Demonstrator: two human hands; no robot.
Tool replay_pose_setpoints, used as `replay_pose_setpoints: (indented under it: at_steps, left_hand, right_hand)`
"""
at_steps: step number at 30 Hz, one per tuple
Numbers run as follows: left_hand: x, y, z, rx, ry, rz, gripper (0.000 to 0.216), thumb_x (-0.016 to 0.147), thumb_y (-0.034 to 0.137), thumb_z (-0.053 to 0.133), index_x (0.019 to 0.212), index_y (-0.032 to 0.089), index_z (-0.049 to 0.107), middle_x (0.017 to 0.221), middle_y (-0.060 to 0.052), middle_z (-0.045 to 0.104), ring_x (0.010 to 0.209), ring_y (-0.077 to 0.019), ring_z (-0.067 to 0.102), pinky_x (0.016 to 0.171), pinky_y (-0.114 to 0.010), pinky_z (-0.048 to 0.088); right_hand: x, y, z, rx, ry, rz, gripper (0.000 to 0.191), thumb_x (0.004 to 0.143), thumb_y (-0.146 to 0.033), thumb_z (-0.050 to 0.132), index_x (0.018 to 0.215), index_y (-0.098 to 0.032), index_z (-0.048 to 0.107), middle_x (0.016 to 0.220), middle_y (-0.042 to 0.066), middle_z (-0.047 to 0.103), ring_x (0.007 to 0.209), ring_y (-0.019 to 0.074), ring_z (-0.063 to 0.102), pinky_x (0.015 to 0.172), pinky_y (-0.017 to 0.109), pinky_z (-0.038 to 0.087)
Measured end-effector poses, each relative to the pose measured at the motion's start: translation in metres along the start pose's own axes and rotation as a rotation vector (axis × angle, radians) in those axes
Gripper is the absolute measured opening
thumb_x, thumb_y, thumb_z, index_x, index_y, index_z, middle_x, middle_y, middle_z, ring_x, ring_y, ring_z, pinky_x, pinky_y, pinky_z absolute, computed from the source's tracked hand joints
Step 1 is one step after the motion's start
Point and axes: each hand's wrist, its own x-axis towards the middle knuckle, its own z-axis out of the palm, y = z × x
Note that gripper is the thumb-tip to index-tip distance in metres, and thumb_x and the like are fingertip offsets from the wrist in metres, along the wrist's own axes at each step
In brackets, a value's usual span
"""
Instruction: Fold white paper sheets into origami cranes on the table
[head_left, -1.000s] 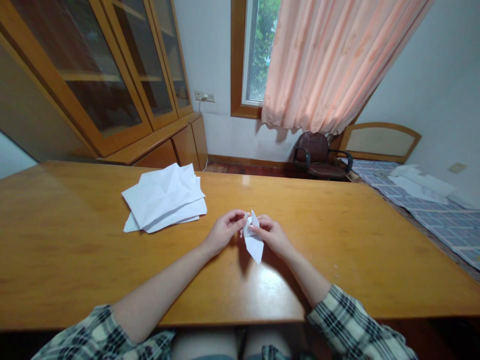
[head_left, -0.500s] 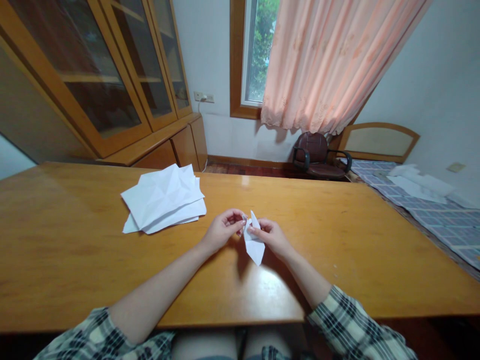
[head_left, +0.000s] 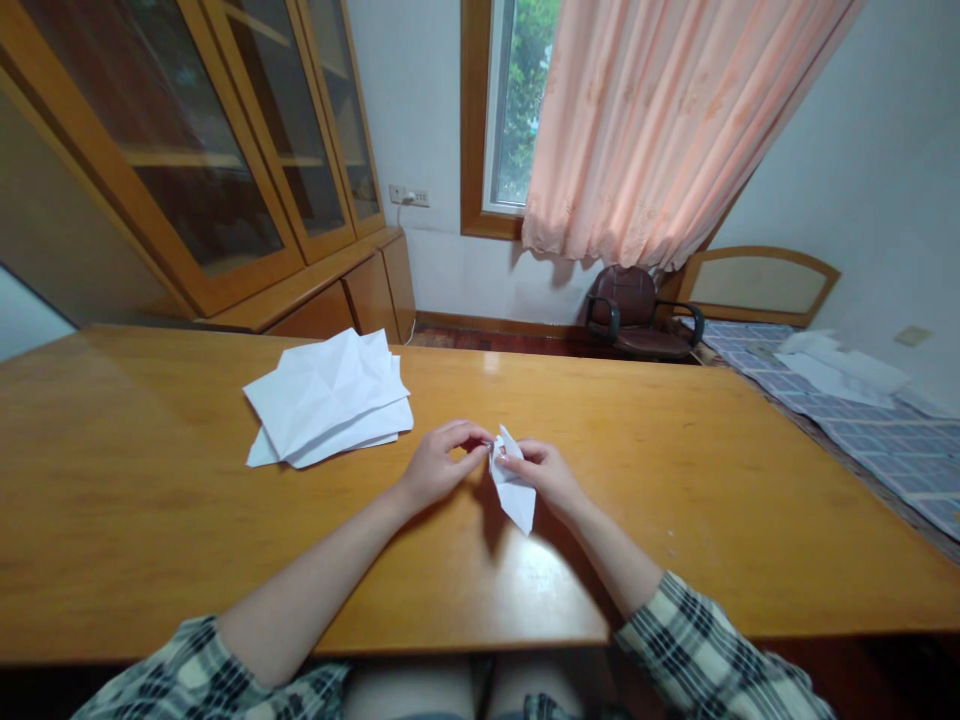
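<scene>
A small folded piece of white paper (head_left: 516,493), pointed at top and bottom, is held above the table between my two hands. My right hand (head_left: 546,472) grips its right side, the thumb pressed on the front and the other fingers behind. At the paper's upper left edge, my left hand (head_left: 448,461) pinches with thumb and forefinger. The exact spot under those left fingertips is too small to make out. Farther left lies a stack of creased white paper sheets (head_left: 330,395), apart from both hands.
The wooden table (head_left: 150,520) spans the view, its front edge close to my lap. Behind it stand a glass-doored cabinet (head_left: 300,250) at left and a brown armchair (head_left: 637,310). A bed (head_left: 847,410) with a checked cover is on the right.
The folded paper has tilted, its lower tip swinging slightly to the right. My left fingers have drawn closer together in a pinch at its edge. The stack has not moved.
</scene>
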Motion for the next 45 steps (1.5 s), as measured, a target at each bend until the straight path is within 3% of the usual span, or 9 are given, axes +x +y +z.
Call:
replay_pose_setpoints:
  at_steps: [9,18,24,34,45]
  left_hand:
    - [-0.006,-0.005,0.004,0.074,0.073,0.172,0.013,0.085,0.019,0.057,0.09,0.022,0.068,0.09,-0.004,0.071,0.085,-0.0153,0.065,0.079,-0.029,0.051]
    - [-0.009,-0.006,0.006,0.185,0.174,0.258,0.012,0.084,0.018,0.057,0.086,0.022,0.069,0.085,-0.003,0.064,0.081,-0.0137,0.061,0.074,-0.026,0.051]
    - [-0.011,-0.006,0.007,0.181,0.151,0.219,0.013,0.085,0.019,0.056,0.085,0.022,0.069,0.083,-0.003,0.064,0.078,-0.0136,0.061,0.071,-0.026,0.051]
    - [-0.009,-0.001,0.01,0.084,0.166,0.239,0.016,0.084,0.016,0.058,0.095,0.023,0.069,0.09,-0.003,0.065,0.086,-0.014,0.062,0.078,-0.026,0.05]
    - [-0.007,0.001,0.017,-0.154,0.105,-0.002,0.01,0.083,0.02,0.061,0.086,0.02,0.07,0.093,-0.006,0.065,0.089,-0.016,0.062,0.077,-0.028,0.053]
  right_hand:
    - [0.002,0.004,0.006,-0.029,0.042,-0.042,0.034,0.068,-0.05,0.07,0.063,-0.016,0.071,0.06,0.002,0.059,0.056,0.0116,0.048,0.054,0.025,0.034]
    - [0.002,0.003,0.005,-0.074,0.147,-0.139,0.019,0.07,-0.04,0.072,0.08,-0.024,0.076,0.083,0.004,0.071,0.089,0.0209,0.058,0.083,0.034,0.041]
    - [0.002,0.008,0.006,-0.102,0.073,-0.131,0.026,0.073,-0.047,0.067,0.078,-0.023,0.076,0.083,0.005,0.071,0.087,0.0216,0.059,0.084,0.037,0.042]
    - [0.003,0.007,0.003,-0.141,0.156,-0.254,0.017,0.076,-0.041,0.067,0.077,-0.026,0.075,0.082,0.004,0.07,0.087,0.02,0.058,0.085,0.037,0.041]
    - [0.002,0.005,0.004,-0.121,0.188,-0.228,0.019,0.076,-0.042,0.067,0.075,-0.024,0.076,0.078,0.004,0.069,0.083,0.0193,0.058,0.081,0.034,0.04]
